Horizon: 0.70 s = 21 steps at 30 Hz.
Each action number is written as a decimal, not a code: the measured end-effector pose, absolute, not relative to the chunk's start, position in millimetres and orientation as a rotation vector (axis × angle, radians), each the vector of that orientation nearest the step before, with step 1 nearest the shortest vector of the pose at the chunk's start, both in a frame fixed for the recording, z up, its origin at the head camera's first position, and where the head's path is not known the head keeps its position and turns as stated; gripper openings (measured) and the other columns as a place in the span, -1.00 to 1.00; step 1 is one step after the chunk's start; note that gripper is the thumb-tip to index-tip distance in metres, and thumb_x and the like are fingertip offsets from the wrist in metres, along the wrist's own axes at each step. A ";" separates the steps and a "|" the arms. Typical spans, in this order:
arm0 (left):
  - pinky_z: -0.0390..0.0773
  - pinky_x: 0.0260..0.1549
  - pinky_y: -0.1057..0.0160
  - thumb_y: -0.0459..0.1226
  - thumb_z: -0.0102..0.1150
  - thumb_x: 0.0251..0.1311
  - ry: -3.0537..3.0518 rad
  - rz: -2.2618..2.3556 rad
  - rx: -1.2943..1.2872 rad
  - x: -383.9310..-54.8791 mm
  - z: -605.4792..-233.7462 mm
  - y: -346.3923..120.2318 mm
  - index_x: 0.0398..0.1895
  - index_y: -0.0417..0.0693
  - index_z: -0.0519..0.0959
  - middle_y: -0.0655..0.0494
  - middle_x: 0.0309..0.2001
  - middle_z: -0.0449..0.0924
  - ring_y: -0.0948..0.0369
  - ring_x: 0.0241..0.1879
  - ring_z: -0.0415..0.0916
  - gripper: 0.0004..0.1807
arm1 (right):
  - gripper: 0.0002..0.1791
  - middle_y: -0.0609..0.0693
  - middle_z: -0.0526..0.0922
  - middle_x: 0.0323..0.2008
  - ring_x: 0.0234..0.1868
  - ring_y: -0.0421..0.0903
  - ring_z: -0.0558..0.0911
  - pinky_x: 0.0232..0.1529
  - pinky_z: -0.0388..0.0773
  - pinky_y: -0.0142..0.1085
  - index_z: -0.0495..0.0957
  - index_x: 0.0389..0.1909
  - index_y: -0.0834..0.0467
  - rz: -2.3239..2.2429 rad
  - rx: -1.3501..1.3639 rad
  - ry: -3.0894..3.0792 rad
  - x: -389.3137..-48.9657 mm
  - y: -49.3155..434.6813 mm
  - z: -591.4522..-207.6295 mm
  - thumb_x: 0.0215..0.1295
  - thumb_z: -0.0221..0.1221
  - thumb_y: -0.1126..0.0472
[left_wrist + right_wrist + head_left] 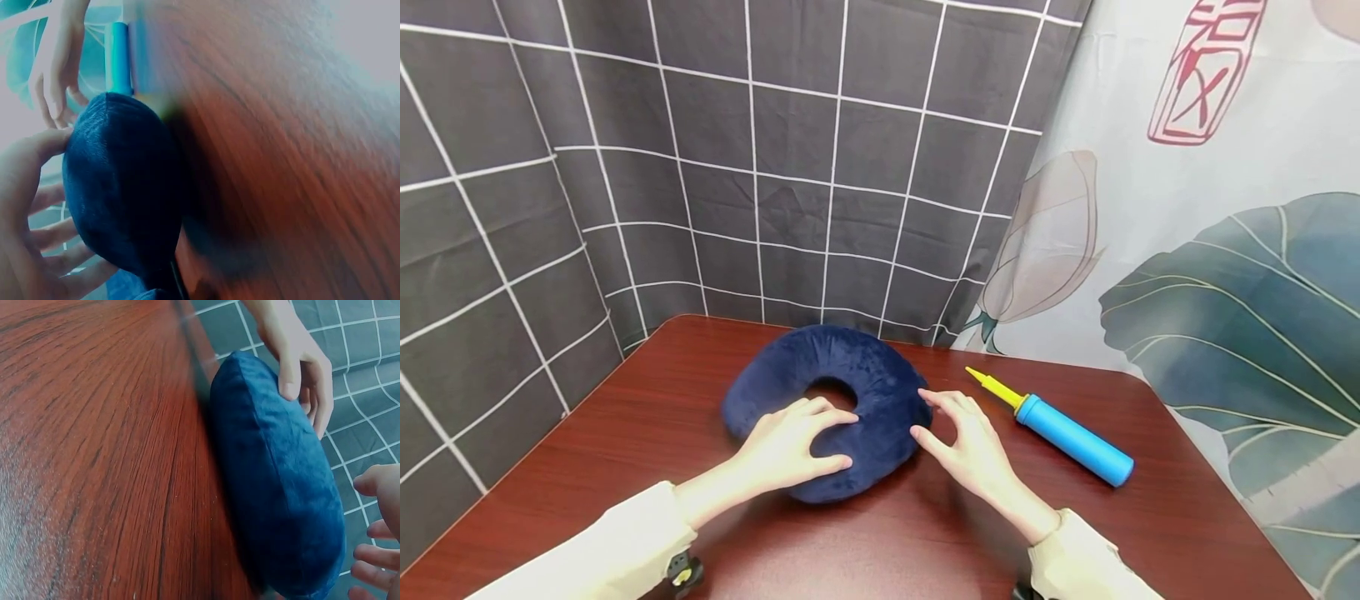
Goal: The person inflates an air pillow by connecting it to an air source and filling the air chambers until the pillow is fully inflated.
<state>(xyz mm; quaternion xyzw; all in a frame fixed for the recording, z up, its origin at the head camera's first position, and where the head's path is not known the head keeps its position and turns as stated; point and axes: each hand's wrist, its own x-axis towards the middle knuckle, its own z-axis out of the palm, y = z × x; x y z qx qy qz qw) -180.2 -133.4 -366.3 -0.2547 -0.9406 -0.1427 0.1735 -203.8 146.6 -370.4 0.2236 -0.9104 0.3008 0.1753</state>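
Observation:
A dark blue plush U-shaped neck pillow (887, 375) lies on the table, its rounded side seam facing the right wrist camera. My left hand (793, 442) is over its near left part, thumb on the plush and the other fingers by the inner opening. In the left wrist view the thumb touches the pillow (119, 181) and the fingers are spread. My right hand (973, 446) is at the pillow's right end, with thumb and index finger at its edge. From the right wrist, its loosely bent fingers (375, 556) appear beside the pillow, gripping nothing.
A blue hand pump (1075, 442) with a yellow nozzle lies to the right of my right hand. The reddish-brown wooden table (647, 417) meets a dark grey gridded curtain (790, 200) behind and at left. A white cloth with printed leaves (1262, 308) hangs at right.

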 end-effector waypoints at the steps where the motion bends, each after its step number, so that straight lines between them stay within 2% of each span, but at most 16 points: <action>1: 0.58 -0.39 0.25 0.24 0.33 0.00 -2.668 -0.406 -0.710 -179.7 -366.4 -130.7 0.11 0.49 0.59 0.40 -0.08 0.58 0.32 -0.04 0.56 -0.47 | -0.42 -0.04 0.62 0.06 0.04 -0.02 0.57 0.04 0.54 -0.02 0.53 0.25 -0.04 0.851 0.630 -2.583 -203.9 146.8 -370.4 0.18 0.37 0.01; 8: 0.61 -0.33 0.17 0.26 0.33 -0.02 -2.697 -0.444 -0.637 -178.7 -367.6 -111.3 0.06 0.45 0.62 0.33 -0.07 0.59 0.27 -0.01 0.57 -0.48 | -0.40 -0.02 0.60 0.08 0.08 -0.02 0.56 0.06 0.57 0.01 0.52 0.26 -0.03 0.836 0.616 -2.603 -204.3 147.8 -368.3 0.18 0.37 0.00; 21: 0.44 -0.41 0.37 0.11 0.36 0.06 -2.776 -0.714 -0.706 -180.8 -361.9 -107.3 0.13 0.41 0.60 0.34 -0.10 0.54 0.38 -0.27 0.50 -0.50 | -0.39 0.02 0.55 0.15 0.18 0.02 0.48 0.12 0.55 0.05 0.50 0.29 -0.06 0.815 0.606 -2.624 -204.5 144.9 -368.2 0.20 0.35 -0.03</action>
